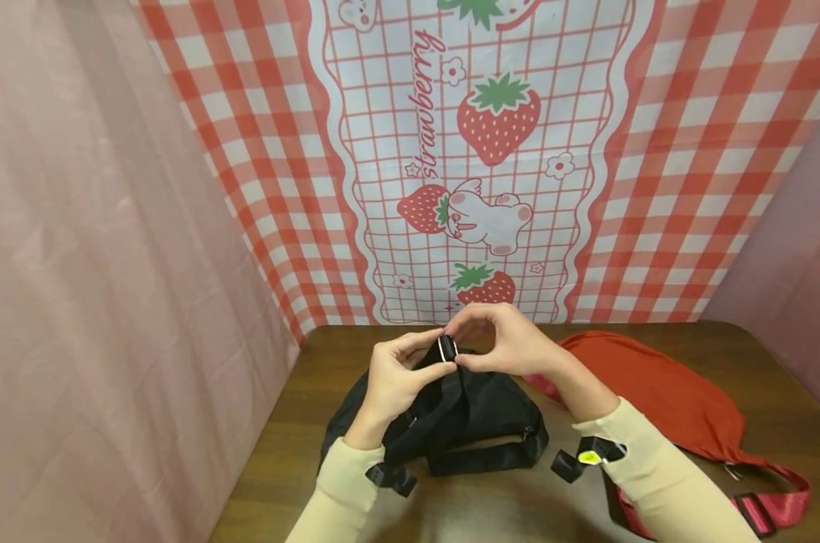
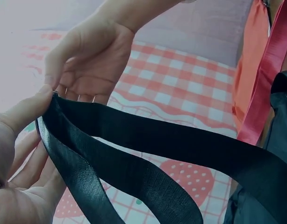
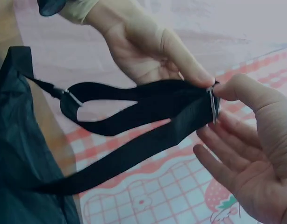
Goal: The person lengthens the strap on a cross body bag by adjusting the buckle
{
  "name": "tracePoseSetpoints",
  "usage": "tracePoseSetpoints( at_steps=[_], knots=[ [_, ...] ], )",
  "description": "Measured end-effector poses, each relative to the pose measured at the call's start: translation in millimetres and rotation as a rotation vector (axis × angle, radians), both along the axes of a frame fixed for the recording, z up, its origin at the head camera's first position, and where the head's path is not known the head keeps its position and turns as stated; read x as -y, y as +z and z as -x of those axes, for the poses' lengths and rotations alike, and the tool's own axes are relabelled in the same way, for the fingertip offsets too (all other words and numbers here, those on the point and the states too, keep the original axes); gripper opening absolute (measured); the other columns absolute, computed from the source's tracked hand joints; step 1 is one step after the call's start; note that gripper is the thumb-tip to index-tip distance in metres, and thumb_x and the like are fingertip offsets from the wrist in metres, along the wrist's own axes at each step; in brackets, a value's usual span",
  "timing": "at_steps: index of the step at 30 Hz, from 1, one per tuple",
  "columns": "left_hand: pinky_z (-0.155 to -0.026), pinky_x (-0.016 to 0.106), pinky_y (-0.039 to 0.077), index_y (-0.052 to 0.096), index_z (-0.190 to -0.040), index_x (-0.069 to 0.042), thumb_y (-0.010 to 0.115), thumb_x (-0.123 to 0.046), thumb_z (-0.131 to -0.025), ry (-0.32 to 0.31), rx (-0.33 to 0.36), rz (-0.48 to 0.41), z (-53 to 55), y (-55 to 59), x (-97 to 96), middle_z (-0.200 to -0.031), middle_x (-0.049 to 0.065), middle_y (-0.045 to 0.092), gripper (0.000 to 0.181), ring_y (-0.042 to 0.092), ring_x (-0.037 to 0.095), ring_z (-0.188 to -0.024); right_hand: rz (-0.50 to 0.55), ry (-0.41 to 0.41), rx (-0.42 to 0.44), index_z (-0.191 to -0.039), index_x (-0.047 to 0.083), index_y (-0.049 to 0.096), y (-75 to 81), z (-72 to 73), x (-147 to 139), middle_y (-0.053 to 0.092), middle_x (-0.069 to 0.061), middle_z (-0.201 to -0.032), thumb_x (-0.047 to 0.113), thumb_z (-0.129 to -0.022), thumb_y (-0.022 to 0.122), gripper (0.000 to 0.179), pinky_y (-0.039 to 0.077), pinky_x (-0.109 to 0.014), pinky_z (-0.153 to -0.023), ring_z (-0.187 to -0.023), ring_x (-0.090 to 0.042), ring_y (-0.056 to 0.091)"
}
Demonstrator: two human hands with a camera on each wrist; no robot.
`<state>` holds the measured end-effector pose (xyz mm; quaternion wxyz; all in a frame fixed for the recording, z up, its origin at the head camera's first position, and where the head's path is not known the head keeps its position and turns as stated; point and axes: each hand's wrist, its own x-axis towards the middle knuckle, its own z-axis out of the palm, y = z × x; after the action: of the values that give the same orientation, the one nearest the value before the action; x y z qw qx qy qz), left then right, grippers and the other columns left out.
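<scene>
Both hands are raised over a black bag on the table, meeting at a metal strap buckle. My left hand pinches the black strap at the buckle between thumb and fingers. From the other side, my right hand pinches the same buckle by its edge. Several layers of the strap hang from the buckle in loops toward the bag, as the left wrist view shows. A second metal ring joins the strap nearer the bag.
A red bag with a pink strap lies at the right of the wooden table. Behind stands a strawberry-print checked cloth. A pink curtain hangs at the left.
</scene>
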<state>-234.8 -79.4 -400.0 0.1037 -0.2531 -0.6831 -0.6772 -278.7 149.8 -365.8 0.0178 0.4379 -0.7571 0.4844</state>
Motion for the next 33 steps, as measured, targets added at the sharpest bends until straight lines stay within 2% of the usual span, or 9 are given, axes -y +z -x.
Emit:
tracePoseSetpoints(
  at_steps=[4,8,12,16,20,24,26,29,33],
  knots=[
    [-0.106,0.031,0.059,0.075,-0.128,0.004,0.085,0.005,-0.086,0.006,0.025,0.0,0.0,-0.3,-2.1,-0.128,0.026,0.074,0.043,0.075,0.009,-0.115,0.009,-0.056,0.032,-0.113,0.013,0.072,1.5,-1.5,3,0.074,-0.003,-0.111,0.005,-0.086,0.085,0.03,0.064,-0.041,-0.097,-0.104,-0.014,0.074],
    [-0.108,0.031,0.057,0.074,-0.129,0.003,0.084,0.003,-0.088,0.033,0.065,-0.012,0.0,-2.3,-4.3,-0.13,0.024,0.074,0.042,0.074,0.013,-0.119,0.126,-0.072,0.123,-0.113,0.002,0.068,-0.5,-2.9,4,0.07,-0.008,-0.113,-0.003,-0.089,0.079,0.027,0.063,-0.029,-0.095,-0.106,-0.012,0.073],
    [-0.108,0.032,0.057,0.074,-0.129,0.004,0.083,0.005,-0.088,0.061,0.095,-0.05,0.9,-4.8,-5.0,-0.129,0.025,0.074,0.041,0.074,0.015,-0.12,0.209,-0.054,0.171,-0.122,-0.006,0.063,-1.9,-3.3,5,0.066,-0.012,-0.117,-0.006,-0.093,0.073,0.03,0.061,-0.025,-0.095,-0.107,-0.011,0.071],
    [-0.105,0.032,0.059,0.074,-0.129,0.006,0.082,0.007,-0.088,0.058,0.1,-0.066,1.6,-5.3,-5.0,-0.128,0.029,0.074,0.041,0.075,0.017,-0.118,0.161,-0.08,0.139,-0.135,0.002,0.065,-4.0,-3.3,9,0.068,-0.012,-0.123,0.005,-0.095,0.078,0.043,0.06,-0.028,-0.099,-0.11,-0.013,0.07],
    [-0.105,0.032,0.059,0.072,-0.131,0.005,0.081,0.007,-0.089,0.048,0.099,-0.049,1.6,-5.8,-5.2,-0.128,0.029,0.073,0.043,0.075,0.017,-0.118,0.144,-0.131,0.104,-0.133,0.007,0.072,-6.8,-4.0,15,0.073,-0.011,-0.12,0.011,-0.094,0.082,0.04,0.061,-0.03,-0.091,-0.103,-0.018,0.072],
    [-0.106,0.032,0.058,0.072,-0.132,0.005,0.082,0.007,-0.088,0.036,0.098,-0.045,3.3,-7.2,-4.9,-0.129,0.028,0.073,0.045,0.075,0.014,-0.117,0.258,-0.171,0.113,-0.123,0.003,0.076,-7.5,-5.7,20,0.074,-0.008,-0.107,0.006,-0.094,0.081,0.03,0.059,-0.026,-0.073,-0.081,-0.016,0.068],
    [-0.106,0.032,0.059,0.072,-0.132,0.005,0.082,0.007,-0.088,0.032,0.097,-0.051,4.0,-7.0,-4.0,-0.129,0.028,0.073,0.044,0.075,0.012,-0.115,0.311,-0.18,0.127,-0.125,0.0,0.075,-8.6,-5.5,20,0.073,-0.005,-0.109,0.005,-0.094,0.08,0.031,0.057,-0.025,-0.071,-0.081,-0.013,0.066],
    [-0.103,0.032,0.06,0.071,-0.132,0.007,0.081,0.008,-0.089,0.029,0.097,-0.075,5.7,-6.6,-1.6,-0.128,0.029,0.073,0.044,0.075,0.01,-0.113,0.318,-0.156,0.172,-0.137,-0.001,0.067,-14.8,-3.4,20,0.071,-0.003,-0.121,0.008,-0.096,0.08,0.044,0.058,-0.022,-0.083,-0.093,-0.008,0.068],
    [-0.102,0.029,0.061,0.069,-0.134,0.008,0.078,0.009,-0.091,0.042,0.105,-0.12,6.5,-5.7,1.8,-0.126,0.03,0.073,0.044,0.076,0.008,-0.11,0.214,-0.085,0.232,-0.144,0.003,0.062,-31.0,0.0,20,0.071,-0.01,-0.133,0.01,-0.094,0.082,0.055,0.059,-0.028,-0.104,-0.114,-0.007,0.071]
  ],
)
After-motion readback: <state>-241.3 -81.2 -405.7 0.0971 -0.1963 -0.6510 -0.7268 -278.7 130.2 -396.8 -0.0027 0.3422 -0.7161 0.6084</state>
